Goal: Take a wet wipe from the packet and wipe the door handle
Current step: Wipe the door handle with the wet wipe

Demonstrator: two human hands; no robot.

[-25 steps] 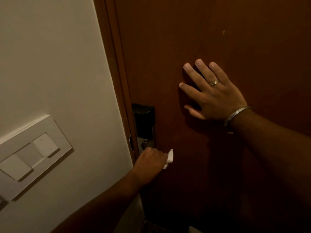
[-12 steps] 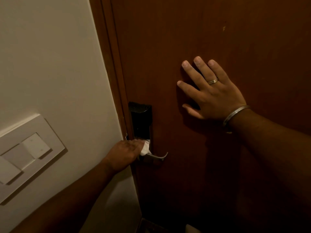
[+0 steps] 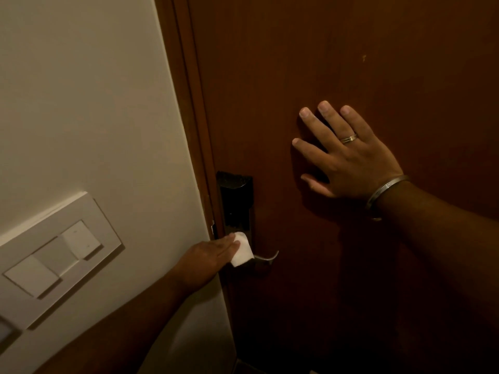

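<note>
My left hand [image 3: 209, 259] presses a folded white wet wipe [image 3: 242, 249] against the base of the metal lever door handle [image 3: 267, 257], just below the black lock plate [image 3: 236, 203]. The handle's curved tip pokes out to the right of the wipe. My right hand [image 3: 348, 157] lies flat on the brown wooden door [image 3: 351, 63] with its fingers spread, above and to the right of the handle, holding nothing. The wipe packet is out of sight.
A cream wall [image 3: 81, 90] fills the left side, with a white switch panel [image 3: 54, 257] low on it. The brown door frame [image 3: 189, 103] runs between wall and door. Everything below the handle is in dark shadow.
My left hand slid the wipe from the handle's tip back to its base by the lock plate, so the lever tip now shows. My right hand stayed flat on the door.
</note>
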